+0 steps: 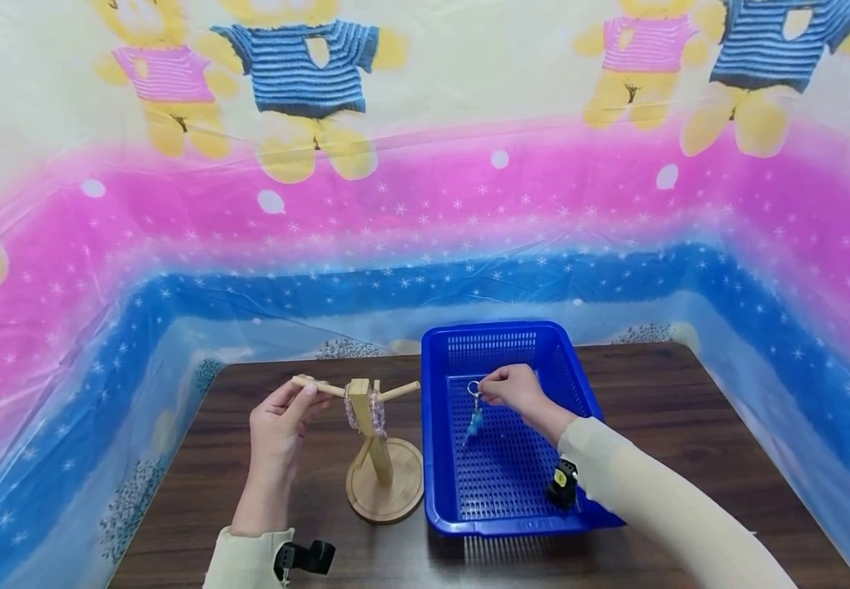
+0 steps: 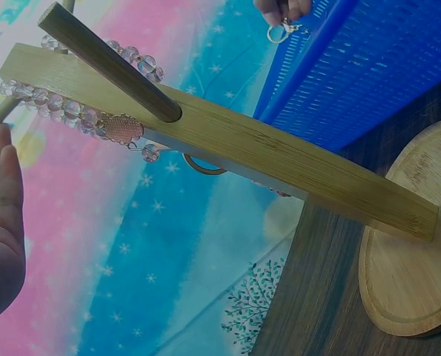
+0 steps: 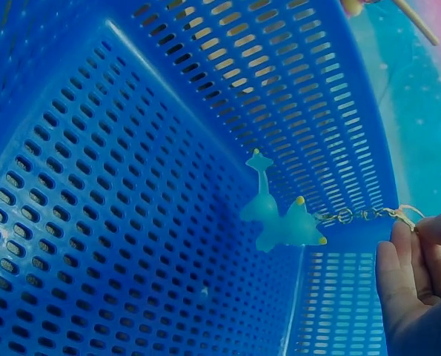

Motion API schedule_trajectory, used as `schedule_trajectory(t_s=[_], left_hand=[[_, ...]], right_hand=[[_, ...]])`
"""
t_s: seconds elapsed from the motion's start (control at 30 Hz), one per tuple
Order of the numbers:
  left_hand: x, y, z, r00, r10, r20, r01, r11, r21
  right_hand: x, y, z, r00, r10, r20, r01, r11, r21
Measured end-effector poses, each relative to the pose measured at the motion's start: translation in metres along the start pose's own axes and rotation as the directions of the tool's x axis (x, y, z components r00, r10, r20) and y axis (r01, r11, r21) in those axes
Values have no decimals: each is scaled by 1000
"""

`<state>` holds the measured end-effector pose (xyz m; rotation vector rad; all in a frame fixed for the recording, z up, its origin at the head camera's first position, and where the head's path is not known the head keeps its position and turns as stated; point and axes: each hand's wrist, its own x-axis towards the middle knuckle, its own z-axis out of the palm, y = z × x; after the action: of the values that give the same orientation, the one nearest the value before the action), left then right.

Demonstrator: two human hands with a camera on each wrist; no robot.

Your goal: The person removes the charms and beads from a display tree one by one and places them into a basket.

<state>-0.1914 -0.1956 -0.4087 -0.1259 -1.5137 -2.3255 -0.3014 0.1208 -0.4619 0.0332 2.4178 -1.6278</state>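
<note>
1. Blue and dangling, the charm (image 1: 475, 422) hung just right of centre in the head view, over the floor of the blue basket (image 1: 501, 525); your right hand (image 1: 516, 393) pinched its ring (image 1: 473, 387)!
2. Left of centre, your left hand (image 1: 281, 425) pinched a peg (image 1: 332, 390) of the wooden stand (image 1: 382, 465).
3. Pink beads (image 1: 378, 413) hung near the stand's top, its round base (image 1: 395, 509) on the dark table (image 1: 196, 491), beside the basket.
</note>
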Motion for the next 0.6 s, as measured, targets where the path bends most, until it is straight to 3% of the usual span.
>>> schedule_trajectory(t_s=[0.6], left_hand=[[0,-2,0,1000,8,13,-8,1000,-22]], right_hand=[[20,6,14,999,31,-13,-30,998,61]])
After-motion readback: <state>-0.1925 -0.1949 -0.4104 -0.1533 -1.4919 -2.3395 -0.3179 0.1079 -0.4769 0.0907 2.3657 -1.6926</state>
